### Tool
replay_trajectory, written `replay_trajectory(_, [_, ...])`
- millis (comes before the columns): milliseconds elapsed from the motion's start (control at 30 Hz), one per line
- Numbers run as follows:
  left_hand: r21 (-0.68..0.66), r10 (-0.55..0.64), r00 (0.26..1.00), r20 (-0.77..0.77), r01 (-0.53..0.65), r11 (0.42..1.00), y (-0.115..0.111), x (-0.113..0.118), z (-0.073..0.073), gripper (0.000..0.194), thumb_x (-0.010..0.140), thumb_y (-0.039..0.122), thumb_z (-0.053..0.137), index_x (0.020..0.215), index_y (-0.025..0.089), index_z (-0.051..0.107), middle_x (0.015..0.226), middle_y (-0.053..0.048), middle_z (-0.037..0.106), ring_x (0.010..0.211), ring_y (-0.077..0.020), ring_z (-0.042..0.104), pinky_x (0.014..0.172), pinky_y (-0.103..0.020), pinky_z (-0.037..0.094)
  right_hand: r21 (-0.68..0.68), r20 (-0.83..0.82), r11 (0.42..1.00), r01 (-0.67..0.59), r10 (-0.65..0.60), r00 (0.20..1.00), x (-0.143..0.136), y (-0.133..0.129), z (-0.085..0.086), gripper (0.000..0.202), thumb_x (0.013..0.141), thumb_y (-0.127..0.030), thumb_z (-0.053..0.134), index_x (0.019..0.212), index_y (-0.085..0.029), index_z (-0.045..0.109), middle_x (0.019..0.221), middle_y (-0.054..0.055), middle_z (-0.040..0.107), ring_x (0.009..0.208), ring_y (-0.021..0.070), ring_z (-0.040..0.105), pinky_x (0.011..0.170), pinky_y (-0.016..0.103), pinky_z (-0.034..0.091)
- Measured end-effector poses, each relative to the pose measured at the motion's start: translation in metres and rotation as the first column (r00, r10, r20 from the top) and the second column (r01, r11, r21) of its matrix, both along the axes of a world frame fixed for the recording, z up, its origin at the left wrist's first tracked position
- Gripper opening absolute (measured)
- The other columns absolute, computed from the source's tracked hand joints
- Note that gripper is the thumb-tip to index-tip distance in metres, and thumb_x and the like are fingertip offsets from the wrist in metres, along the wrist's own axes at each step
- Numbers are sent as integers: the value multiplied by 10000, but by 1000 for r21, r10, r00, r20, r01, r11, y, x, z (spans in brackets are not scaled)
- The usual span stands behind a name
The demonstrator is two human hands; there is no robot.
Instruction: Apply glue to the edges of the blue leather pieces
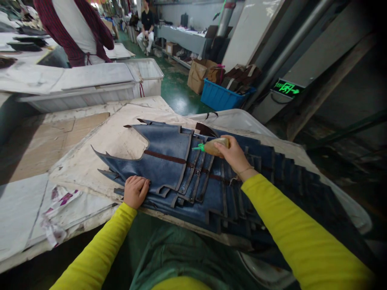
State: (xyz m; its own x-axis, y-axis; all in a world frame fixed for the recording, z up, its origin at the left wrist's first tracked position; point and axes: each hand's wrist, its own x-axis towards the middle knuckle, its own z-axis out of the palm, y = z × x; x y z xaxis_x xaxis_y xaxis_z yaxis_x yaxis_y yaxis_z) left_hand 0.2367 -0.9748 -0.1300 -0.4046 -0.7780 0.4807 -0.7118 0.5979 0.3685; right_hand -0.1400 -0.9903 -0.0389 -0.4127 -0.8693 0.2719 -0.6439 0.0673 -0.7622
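Overlapping dark blue leather-like pieces (165, 139) with dark edges lie fanned out across the cloth-covered table. My right hand (234, 155) is wrapped round a yellowish squeeze bottle (213, 147), tilted on its side with its green nozzle pointing left, just above the stacked edges. At the near left edge of the top piece, my left hand (136, 191) rests with its fingers together and curled over the material; whether it pinches the piece or only presses on it is hard to tell. Shiny wet-looking spots show on the strips below the nozzle.
A white plastic bin (151, 70) stands beyond the table, and a blue crate (219, 96) with brown pieces sits on the floor beside a cardboard box (198, 76). One person stands at the upper left; another sits farther back. Crumpled plastic (56, 217) lies at the left.
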Motion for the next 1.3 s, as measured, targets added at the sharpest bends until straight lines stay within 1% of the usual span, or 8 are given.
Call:
replay_trajectory(67, [1,-1,1000,3,1,1000,0,0,0,217,877,235,444,743,223,614,786,-6,665,786,-164,572,879,-368,351,-114,-60,993,16,-23,998,3,-13,8,472,699,-453,621,1064,-175,507,1032,102,575,937,245,549,849,435,455])
replay_trajectory(167, [10,-1,1000,9,1,1000,0,0,0,221,880,237,440,743,222,612,791,-11,663,788,-168,570,871,-372,352,-196,-166,980,-19,-14,986,9,-32,17,455,703,-411,625,1065,-169,493,1072,125,558,998,259,523,892,438,430])
replay_trajectory(300, [16,-5,1000,8,5,1000,0,1,0,217,879,227,440,739,220,606,782,-8,659,780,-166,567,850,-370,359,-221,-280,974,-52,-12,960,16,-48,18,412,720,-385,611,1054,-178,487,1039,125,554,1014,272,508,892,443,429])
replay_trajectory(467, [18,0,1000,3,0,1000,0,0,2,216,879,227,439,741,220,605,787,-8,661,778,-167,569,846,-373,362,-225,-359,974,-42,-43,932,19,-54,15,399,724,-368,609,1050,-171,491,1003,122,554,986,277,508,889,445,428])
replay_trajectory(667, [9,-7,1000,0,7,1000,1,-1,3,214,877,223,443,739,220,606,778,-3,663,767,-160,568,853,-370,358,-128,-350,989,-68,19,937,21,-45,17,397,713,-374,620,1030,-162,511,993,130,563,972,281,521,884,440,426])
replay_trajectory(967, [10,0,1000,3,0,1000,1,-1,2,228,877,235,441,721,221,605,771,-6,659,769,-163,568,848,-365,355,43,-263,988,-151,157,952,31,-15,6,394,693,-419,614,1002,-188,534,966,93,592,908,260,569,843,430,449])
replay_trajectory(1167, [7,1,1000,5,-1,1000,1,0,-1,213,874,227,446,736,224,609,786,1,661,783,-162,570,881,-371,343,-34,-306,987,-157,139,942,37,-12,12,378,707,-375,609,1013,-166,532,984,118,572,951,270,549,875,425,435])
replay_trajectory(1300, [10,0,1000,8,0,1000,1,1,-1,214,876,228,445,739,222,610,785,-4,660,782,-162,565,870,-366,347,13,-299,982,-186,182,937,40,-5,12,364,706,-377,616,1006,-185,545,981,103,582,943,268,557,865,426,441])
